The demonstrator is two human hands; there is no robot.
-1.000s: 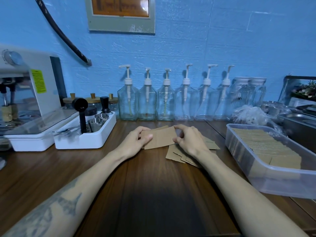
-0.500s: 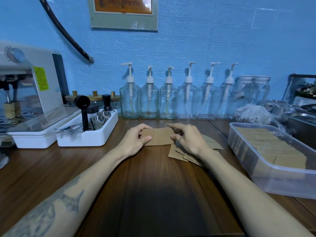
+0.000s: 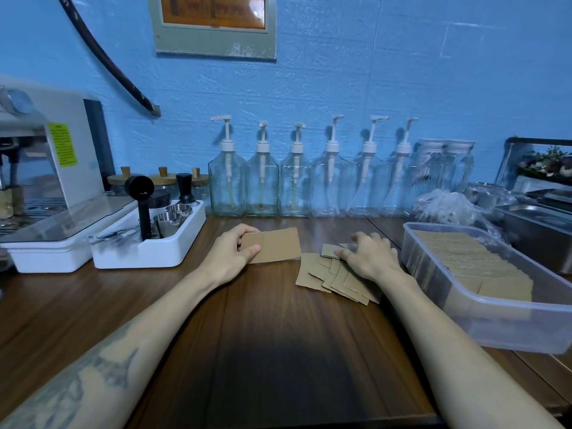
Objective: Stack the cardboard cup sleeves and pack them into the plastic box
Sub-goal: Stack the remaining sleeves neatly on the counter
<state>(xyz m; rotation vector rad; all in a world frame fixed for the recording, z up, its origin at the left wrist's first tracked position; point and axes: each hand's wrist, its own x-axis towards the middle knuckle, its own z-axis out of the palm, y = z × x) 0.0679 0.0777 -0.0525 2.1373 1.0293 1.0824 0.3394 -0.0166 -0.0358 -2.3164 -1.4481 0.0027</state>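
Two hands working: left hand (image 3: 230, 257) pinches a flat sleeve (image 3: 275, 247) between thumb and fingers, right hand (image 3: 368, 258) curls onto the loose pile (image 3: 328, 278), apparently gripping one.

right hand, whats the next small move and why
Probably pinch one sleeve off the loose pile and carry it to the stack the left hand holds. The right hand already rests on the pile's far end, fingers curled over a sleeve.
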